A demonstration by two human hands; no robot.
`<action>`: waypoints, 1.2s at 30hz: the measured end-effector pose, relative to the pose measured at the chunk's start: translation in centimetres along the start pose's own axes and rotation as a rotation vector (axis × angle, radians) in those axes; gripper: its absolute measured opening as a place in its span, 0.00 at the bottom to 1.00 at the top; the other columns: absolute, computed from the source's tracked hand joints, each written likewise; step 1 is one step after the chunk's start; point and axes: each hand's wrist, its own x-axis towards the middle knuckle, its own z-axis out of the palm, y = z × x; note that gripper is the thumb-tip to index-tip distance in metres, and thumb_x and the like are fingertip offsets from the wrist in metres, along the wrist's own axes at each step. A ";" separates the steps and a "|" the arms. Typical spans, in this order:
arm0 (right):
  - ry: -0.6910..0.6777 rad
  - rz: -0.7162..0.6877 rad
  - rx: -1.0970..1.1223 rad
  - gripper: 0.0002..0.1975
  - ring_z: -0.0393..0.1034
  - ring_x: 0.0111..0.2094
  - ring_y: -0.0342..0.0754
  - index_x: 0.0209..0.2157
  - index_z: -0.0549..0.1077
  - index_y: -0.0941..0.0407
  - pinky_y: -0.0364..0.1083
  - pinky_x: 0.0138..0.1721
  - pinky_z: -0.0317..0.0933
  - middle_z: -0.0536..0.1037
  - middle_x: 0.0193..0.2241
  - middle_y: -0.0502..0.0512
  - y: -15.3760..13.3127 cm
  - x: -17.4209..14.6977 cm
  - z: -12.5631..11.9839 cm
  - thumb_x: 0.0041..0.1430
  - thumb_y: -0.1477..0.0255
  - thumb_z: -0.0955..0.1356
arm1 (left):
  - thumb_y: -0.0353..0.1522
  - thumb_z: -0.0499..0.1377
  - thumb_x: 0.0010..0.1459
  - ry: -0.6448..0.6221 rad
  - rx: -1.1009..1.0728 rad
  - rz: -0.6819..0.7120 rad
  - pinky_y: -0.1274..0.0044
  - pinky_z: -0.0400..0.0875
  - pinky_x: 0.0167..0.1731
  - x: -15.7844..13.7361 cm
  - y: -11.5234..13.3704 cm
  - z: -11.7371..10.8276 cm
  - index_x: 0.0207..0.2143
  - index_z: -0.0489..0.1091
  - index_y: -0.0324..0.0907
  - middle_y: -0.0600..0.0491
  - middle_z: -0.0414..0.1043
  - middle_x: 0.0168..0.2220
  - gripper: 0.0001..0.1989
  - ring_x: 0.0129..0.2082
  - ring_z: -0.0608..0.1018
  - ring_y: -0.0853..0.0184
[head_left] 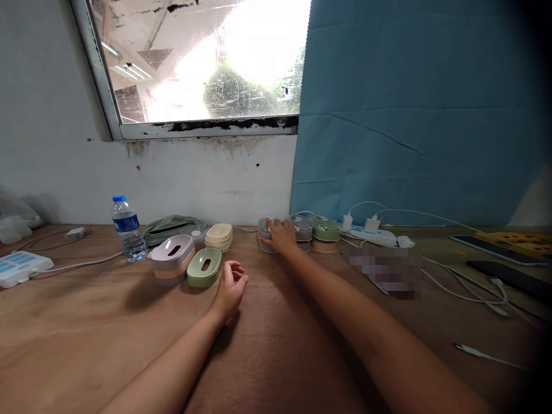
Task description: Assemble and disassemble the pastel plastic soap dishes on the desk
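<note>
On the left, my left hand (233,286) rests its edge on the table, fingers loosely curled and apart, with nothing in it. Just left of it stands a green oval box (203,280) with a slot in its lid. A taller pinkish-grey oval box (171,273) with a tan band sits beside that one. My right hand (281,237) reaches over a grey lidded box (263,230) near the wall; its spread fingers touch the lid, and the thumb lies over the front. Another grey box (304,236) and a green-topped box (326,234) stand right of it.
Cream lids (219,236) are stacked behind the green box. A water bottle (128,230) and a green pouch (168,228) stand at the back left. Power strips (371,234), loose cables (478,351) and phones (504,250) lie at the right. A window and blue cloth are behind.
</note>
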 end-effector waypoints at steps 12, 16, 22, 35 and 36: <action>0.003 -0.002 -0.031 0.29 0.55 0.45 0.58 0.49 0.58 0.61 0.51 0.44 0.45 0.67 0.43 0.66 0.7 -0.1 -0.6 0.51 0.56 0.61 | 0.28 0.53 0.47 0.028 0.068 0.058 0.76 0.65 0.31 0.2 -0.1 -0.1 0.36 0.55 0.42 0.54 0.60 0.33 0.11 0.30 0.67 0.71; -0.008 0.008 -0.029 0.29 0.56 0.44 0.58 0.49 0.58 0.62 0.51 0.43 0.46 0.67 0.42 0.68 0.5 -0.1 -0.7 0.52 0.57 0.61 | 0.27 0.52 0.47 0.059 0.132 0.104 0.74 0.65 0.33 0.4 -0.1 -0.4 0.36 0.56 0.41 0.54 0.60 0.32 0.11 0.30 0.67 0.70; 0.010 0.016 0.003 0.30 0.56 0.45 0.61 0.49 0.58 0.65 0.53 0.44 0.46 0.65 0.44 0.71 0.0 -0.1 -1.3 0.50 0.58 0.62 | 0.29 0.51 0.49 0.111 0.748 0.302 0.70 0.60 0.39 0.8 1.5 -2.2 0.32 0.59 0.41 0.50 0.64 0.33 0.06 0.35 0.66 0.62; -0.009 -0.425 0.208 0.18 0.57 0.45 0.52 0.47 0.62 0.59 0.48 0.47 0.49 0.68 0.44 0.60 -5.3 -2.4 -3.4 0.52 0.72 0.61 | 0.31 0.49 0.51 0.136 1.224 0.052 0.69 0.58 0.38 2.3 0.1 -5.3 0.38 0.61 0.38 0.45 0.70 0.35 0.11 0.38 0.70 0.56; -0.014 -0.423 0.222 0.19 0.58 0.45 0.52 0.48 0.61 0.59 0.48 0.46 0.51 0.68 0.44 0.60 -6.0 -2.2 -3.1 0.52 0.73 0.61 | 0.30 0.49 0.51 0.131 1.224 0.060 0.69 0.58 0.37 2.3 0.2 -5.3 0.38 0.61 0.38 0.46 0.70 0.35 0.11 0.38 0.70 0.56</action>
